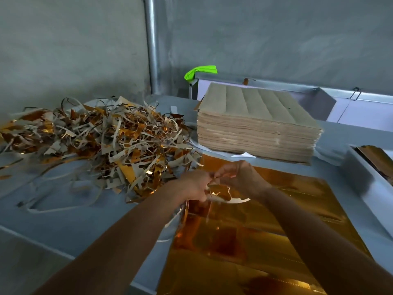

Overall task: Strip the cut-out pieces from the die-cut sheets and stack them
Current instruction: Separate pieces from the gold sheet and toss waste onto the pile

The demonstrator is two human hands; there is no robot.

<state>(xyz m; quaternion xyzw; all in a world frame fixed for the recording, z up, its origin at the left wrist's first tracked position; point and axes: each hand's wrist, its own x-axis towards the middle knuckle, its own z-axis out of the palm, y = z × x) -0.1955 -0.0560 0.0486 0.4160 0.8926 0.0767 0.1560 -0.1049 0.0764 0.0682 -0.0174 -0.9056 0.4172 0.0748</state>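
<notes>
Head view, looking down on a grey worktable (89, 222). Both forearms reach in from the bottom edge and meet near the middle. Left hand (194, 185) has its fingers curled around thin gold-and-grey scrap strips (209, 206), which hang down from the fist over the sheet below. Right hand (240, 177) is just beside it, fingertips pinching the upper edge of a small jagged gold foil offcut (223, 193) with a pale curved underside; the two hands are nearly touching. Motion blur softens the fingers, so exact finger placement is not clear.

Under the hands lies a large shiny gold foil die-cut sheet (265, 241), flat on the table and running off the bottom edge. Its surface reflects orange and brown patches.

Left of the hands, a big loose heap of gold and grey paper trimmings (106, 137) spreads across the table, with a few stray strips lying flat nearer the front.

Behind the hands, a tall, neat stack of beige card pieces (257, 126) sits with plain backs up, on a white sheet.

Far right: a grey metal tray (361, 173) holding something gold. Behind the stack, a bright green cloth (200, 71) rests on a metal frame. A steel pipe (152, 45) runs up the grey concrete wall.
</notes>
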